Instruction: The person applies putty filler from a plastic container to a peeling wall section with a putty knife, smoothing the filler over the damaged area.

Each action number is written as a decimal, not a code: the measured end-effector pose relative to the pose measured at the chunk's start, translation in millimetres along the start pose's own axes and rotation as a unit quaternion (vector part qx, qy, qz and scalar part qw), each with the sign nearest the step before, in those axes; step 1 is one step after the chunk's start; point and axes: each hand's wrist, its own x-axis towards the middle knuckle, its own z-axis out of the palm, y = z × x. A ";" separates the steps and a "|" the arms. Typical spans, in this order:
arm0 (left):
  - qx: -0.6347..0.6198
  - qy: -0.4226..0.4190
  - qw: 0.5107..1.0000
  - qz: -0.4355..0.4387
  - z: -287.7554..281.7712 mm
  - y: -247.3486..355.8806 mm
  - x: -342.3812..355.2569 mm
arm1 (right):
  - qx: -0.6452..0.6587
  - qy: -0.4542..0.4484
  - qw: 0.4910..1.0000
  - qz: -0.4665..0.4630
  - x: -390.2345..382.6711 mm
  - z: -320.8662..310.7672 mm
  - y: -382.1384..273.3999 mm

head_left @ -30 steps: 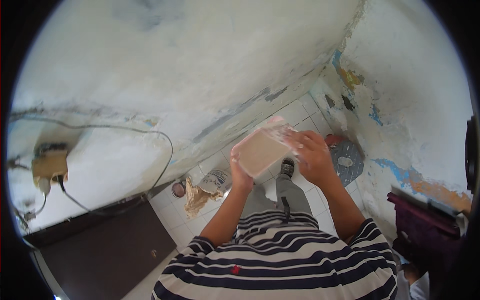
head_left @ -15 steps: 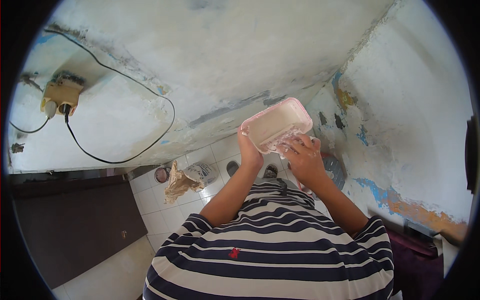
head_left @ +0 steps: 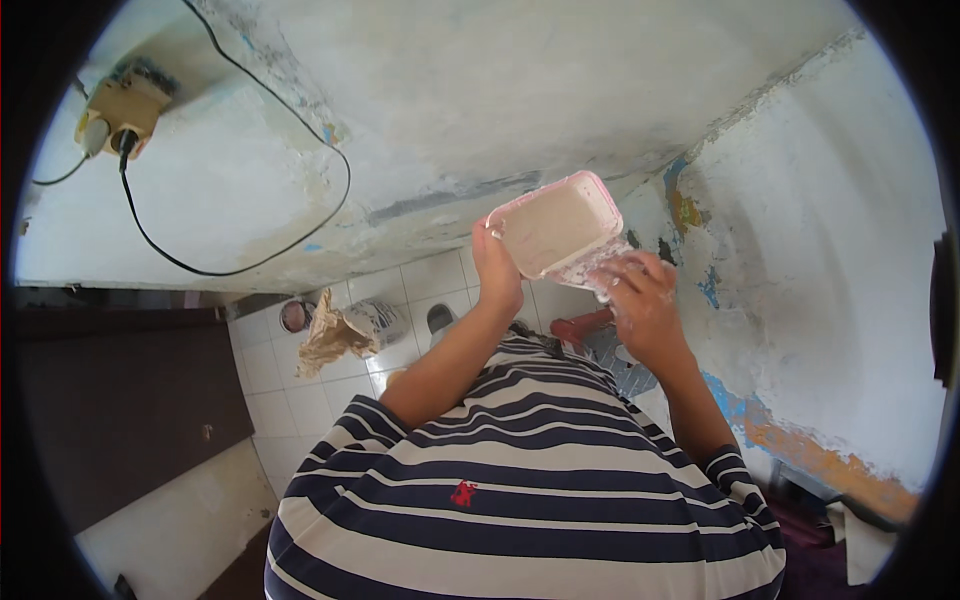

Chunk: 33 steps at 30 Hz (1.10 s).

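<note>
- Tray (head_left: 552, 230), pinkish rim, pale inside: centre of the frame, slightly above the middle, tilted with its right end higher.
- Left hand (head_left: 498, 272): clamped on the tray's left end, fingers mostly hidden beneath.
- Right hand (head_left: 645, 305): right of centre, bent fingers closed on a flat piece (head_left: 578, 268) smeared with whitish paste; thumb position cannot be told. Paste on the fingers too.
- Flat piece: along the tray's lower right edge; whether the two touch cannot be told.
- Left of centre, on the tiled floor (head_left: 432, 280): crumpled brown bag (head_left: 322, 342) against a pale bucket (head_left: 380, 322); small round container (head_left: 295, 316) just beside.
- Upper left: socket box (head_left: 125, 108) with two plugs in it; dark cable (head_left: 347, 190) looping over the wall (head_left: 430, 100).
- Lower right: flaked blue and orange patch (head_left: 800, 440).
- Lower centre: striped shirt (head_left: 520, 470).
</note>
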 end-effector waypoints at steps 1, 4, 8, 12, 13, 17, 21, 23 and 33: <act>-0.003 0.005 1.000 -0.002 0.0 -3.1 0.0 | 0.000 -0.006 1.000 -0.003 -0.1 -1.2 6.1; 0.002 -0.007 1.000 0.030 2.5 -10.0 1.5 | 0.008 0.043 0.999 0.010 2.9 -7.3 26.5; 0.023 -0.008 1.000 0.005 11.1 -7.5 -3.0 | 0.050 0.072 0.994 0.057 20.2 -23.3 44.4; 0.034 -0.024 0.999 -0.007 19.5 -14.7 -4.9 | 0.077 -0.004 0.993 0.089 35.6 -42.2 60.4; 0.035 -0.026 0.999 -0.008 18.3 -20.8 -2.9 | 0.077 -0.004 0.993 0.092 39.7 -46.0 63.9; 0.072 -0.046 0.996 0.041 19.9 -37.5 -1.1 | -0.003 -0.133 0.986 0.100 54.8 -55.3 76.0; 0.092 -0.059 0.991 0.070 23.5 -47.3 -3.8 | -0.104 -0.210 0.970 0.069 68.8 -42.2 82.0; 0.090 -0.061 0.991 0.074 27.4 -49.5 -5.0 | -0.109 -0.216 0.970 0.021 65.1 -26.7 91.0; 0.107 -0.055 0.991 0.055 22.9 -60.6 -11.9 | -0.009 -0.264 0.963 -0.044 56.1 -4.7 81.1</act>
